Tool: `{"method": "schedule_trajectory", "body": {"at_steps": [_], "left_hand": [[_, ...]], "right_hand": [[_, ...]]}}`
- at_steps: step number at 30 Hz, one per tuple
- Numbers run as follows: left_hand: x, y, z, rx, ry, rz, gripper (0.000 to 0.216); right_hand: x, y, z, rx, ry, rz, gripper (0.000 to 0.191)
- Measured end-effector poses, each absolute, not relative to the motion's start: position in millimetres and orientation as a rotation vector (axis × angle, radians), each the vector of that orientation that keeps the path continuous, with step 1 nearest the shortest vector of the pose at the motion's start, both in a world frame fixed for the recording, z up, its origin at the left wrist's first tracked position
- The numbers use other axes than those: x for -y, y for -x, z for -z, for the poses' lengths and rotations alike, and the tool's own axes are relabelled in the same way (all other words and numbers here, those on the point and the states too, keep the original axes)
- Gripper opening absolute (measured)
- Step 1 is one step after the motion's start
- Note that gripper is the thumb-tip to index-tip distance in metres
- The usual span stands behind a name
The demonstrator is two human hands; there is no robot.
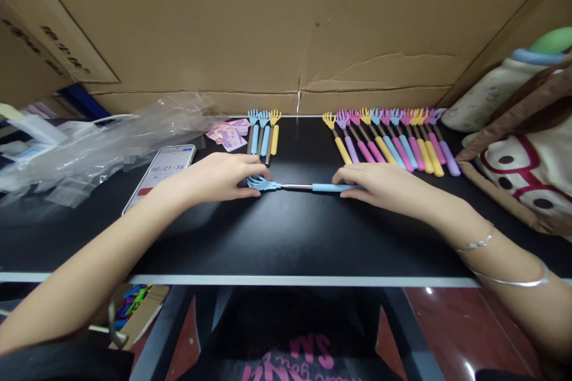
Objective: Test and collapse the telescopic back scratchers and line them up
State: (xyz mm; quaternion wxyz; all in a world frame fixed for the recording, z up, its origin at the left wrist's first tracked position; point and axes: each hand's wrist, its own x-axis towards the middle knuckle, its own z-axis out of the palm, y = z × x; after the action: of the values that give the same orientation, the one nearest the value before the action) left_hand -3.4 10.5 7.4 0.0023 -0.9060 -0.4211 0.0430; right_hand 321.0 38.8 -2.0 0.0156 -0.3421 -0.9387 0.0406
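A light blue back scratcher point(298, 187) with a metal shaft lies crosswise just over the black table, its claw end to the left. My left hand point(218, 177) closes thumb and fingers around the claw. At the other end, my right hand point(379, 187) pinches the blue handle. Behind my left hand, a few blue and yellow back scratchers point(265, 140) stand in a short row with claws pointing away. Beyond my right hand runs a longer row of yellow, purple, pink and blue back scratchers point(395, 146).
Small pink and purple cards point(233, 136) lie left of the short row. A phone point(163, 169) showing a timer and clear plastic bags point(111, 140) are at left. Cardboard point(268, 24) walls the back. A fabric bag point(504, 190) and a bottle point(487, 92) stand at right.
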Motion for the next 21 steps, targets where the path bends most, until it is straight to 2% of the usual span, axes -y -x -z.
{"method": "schedule_trajectory", "body": {"at_steps": [21], "left_hand": [[-12.9, 5.0, -7.5, 1.343, 2.849, -0.155, 0.030]], "right_hand": [[-38.7, -322.1, 1.7, 2.922, 1.074, -0.139, 0.015]]}}
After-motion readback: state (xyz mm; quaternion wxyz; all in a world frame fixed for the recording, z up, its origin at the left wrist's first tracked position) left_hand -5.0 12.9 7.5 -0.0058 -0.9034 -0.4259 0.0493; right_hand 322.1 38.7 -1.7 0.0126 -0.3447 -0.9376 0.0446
